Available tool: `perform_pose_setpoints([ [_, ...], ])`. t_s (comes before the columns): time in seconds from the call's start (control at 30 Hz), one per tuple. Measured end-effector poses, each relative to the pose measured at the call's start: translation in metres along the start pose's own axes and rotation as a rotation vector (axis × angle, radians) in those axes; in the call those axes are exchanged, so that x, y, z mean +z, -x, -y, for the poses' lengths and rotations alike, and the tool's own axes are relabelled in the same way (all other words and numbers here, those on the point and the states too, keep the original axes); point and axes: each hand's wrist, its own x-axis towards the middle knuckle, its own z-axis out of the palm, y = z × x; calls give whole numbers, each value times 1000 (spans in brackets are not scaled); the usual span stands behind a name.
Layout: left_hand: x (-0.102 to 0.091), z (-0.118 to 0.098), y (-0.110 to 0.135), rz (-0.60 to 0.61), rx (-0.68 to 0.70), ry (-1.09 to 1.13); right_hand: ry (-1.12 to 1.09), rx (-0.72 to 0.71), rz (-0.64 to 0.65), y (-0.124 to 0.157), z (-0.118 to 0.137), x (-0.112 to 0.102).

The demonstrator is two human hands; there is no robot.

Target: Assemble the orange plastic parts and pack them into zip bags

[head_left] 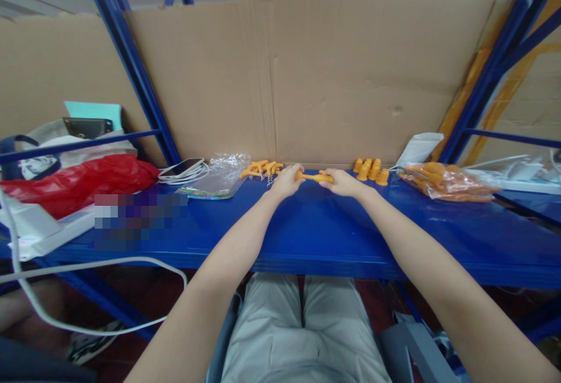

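Note:
Both of my hands reach to the back of a blue metal shelf (pixel 307 231) and grip one small orange plastic piece (pixel 316 178) between them. My left hand (pixel 287 181) is closed on its left end. My right hand (pixel 340 182) is closed on its right end. Just left of my hands lies a heap of small orange stick-shaped parts (pixel 262 168). Just right of them stand several orange cone-shaped parts (pixel 371 170). What lies inside my fingers is hidden.
A clear bag of orange parts (pixel 442 182) lies at the right, a white packet (pixel 419 148) behind it. Left of the parts are an empty clear bag (pixel 219 175), a phone with white cable (pixel 182 169), a red bag (pixel 74 183). Cardboard (pixel 307 73) backs the shelf.

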Motion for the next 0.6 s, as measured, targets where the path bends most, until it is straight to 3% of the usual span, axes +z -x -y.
perform_pose_setpoints([
  [0.27, 0, 0, 1, 8, -7, -8, -55, 31, 23, -1, -3, 1],
  [0.4, 1, 1, 1, 36, -44, -28, -19, -2, -16, -2, -1, 3],
  [0.6, 0, -1, 1, 58, -49, -28, 39, -32, 26, -1, -1, 0],
])
